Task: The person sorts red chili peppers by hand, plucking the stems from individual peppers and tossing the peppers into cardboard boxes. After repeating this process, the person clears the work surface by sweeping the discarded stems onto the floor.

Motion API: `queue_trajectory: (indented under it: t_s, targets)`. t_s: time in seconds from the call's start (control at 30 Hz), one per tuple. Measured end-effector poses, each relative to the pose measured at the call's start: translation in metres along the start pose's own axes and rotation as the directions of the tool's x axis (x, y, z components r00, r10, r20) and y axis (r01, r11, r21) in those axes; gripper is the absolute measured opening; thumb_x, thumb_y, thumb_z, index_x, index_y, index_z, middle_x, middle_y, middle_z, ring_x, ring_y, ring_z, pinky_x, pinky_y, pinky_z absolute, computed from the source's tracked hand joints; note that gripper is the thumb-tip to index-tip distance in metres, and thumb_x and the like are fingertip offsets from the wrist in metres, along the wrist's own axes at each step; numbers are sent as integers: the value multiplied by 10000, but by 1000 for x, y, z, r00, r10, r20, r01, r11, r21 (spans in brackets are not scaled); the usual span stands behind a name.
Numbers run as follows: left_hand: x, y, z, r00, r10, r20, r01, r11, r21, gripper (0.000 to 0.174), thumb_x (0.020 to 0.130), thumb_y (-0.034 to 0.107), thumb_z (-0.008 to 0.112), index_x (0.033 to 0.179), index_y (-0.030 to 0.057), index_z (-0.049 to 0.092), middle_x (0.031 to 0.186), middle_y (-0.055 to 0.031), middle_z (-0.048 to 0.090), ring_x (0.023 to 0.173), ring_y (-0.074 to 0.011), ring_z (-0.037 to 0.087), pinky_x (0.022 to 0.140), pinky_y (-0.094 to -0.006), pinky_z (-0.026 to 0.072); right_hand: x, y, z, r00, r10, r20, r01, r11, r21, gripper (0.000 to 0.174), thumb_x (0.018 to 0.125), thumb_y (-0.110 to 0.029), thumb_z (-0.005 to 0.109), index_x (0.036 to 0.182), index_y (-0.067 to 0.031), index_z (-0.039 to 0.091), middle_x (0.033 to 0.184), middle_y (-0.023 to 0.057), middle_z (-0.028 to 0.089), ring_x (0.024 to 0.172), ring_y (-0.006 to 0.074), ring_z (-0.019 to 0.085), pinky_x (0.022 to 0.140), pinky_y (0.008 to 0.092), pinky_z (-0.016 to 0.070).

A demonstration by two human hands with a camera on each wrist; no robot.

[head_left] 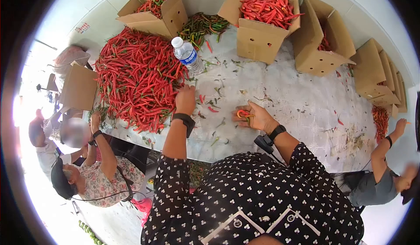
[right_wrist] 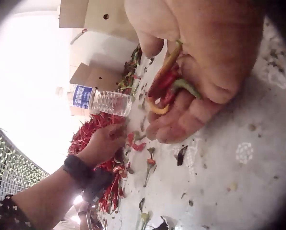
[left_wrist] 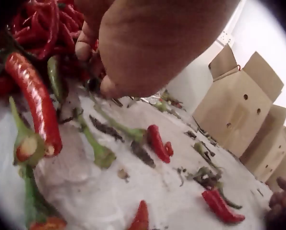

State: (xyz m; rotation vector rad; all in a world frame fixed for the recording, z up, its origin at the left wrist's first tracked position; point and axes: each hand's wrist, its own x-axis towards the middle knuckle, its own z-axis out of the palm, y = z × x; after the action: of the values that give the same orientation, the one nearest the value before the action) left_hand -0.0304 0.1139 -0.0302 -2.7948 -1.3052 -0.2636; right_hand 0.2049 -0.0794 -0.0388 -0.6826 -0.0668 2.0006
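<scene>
My left hand (head_left: 186,100) reaches down at the right edge of a big heap of red chili peppers (head_left: 135,79). In the left wrist view its fingertips (left_wrist: 83,50) bend in among the chilies at the table surface; whether they pinch one I cannot tell. My right hand (head_left: 260,118) is palm up over the table, to the right of the heap. Its curled fingers hold a few small chili peppers (right_wrist: 168,84), red, orange and green, against the palm. Cut green stems (left_wrist: 97,148) and red chili pieces (left_wrist: 158,143) lie scattered below the left hand.
A water bottle (head_left: 188,56) stands at the heap's right side. Behind are cardboard boxes (head_left: 258,41) with chilies, and a pile of greenish chilies (head_left: 203,26). The white-covered table (head_left: 297,109) carries stem scraps. One person (head_left: 105,175) works at the left, another (head_left: 380,184) at the right.
</scene>
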Motion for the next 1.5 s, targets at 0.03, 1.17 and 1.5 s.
queue_trajectory:
  t_s: [0.03,1.17,1.5]
  targets:
    - [-6,3,-3,1000,9,17,-8,997,-75,149,729,60,552,876,38,561,894,-139,560,799,-309,575,660,-378,496,-1,-1,3,1000,-3,-29,2,1000,-17,487,922,-432,346,1129,-16,493,1177,171,528,1048,307,544,800,392,464]
    - [-52,100,-37,974,-55,219,225,316,-922,222,821,194,576,684,23,545,560,28,470,521,-19,370,444,-220,295,-4,8,81,948,-265,-177,24,614,-789,228,794,-162,628,932,17,606,682,6,560,533,72,505,438,198,364]
    - [-60,89,-47,773,305,557,612,-591,-525,206,879,222,512,737,75,491,549,66,374,456,-52,299,443,-206,254,-6,6,77,961,-271,-55,91,497,-863,194,796,-161,620,877,15,642,597,-13,538,482,57,453,431,203,349]
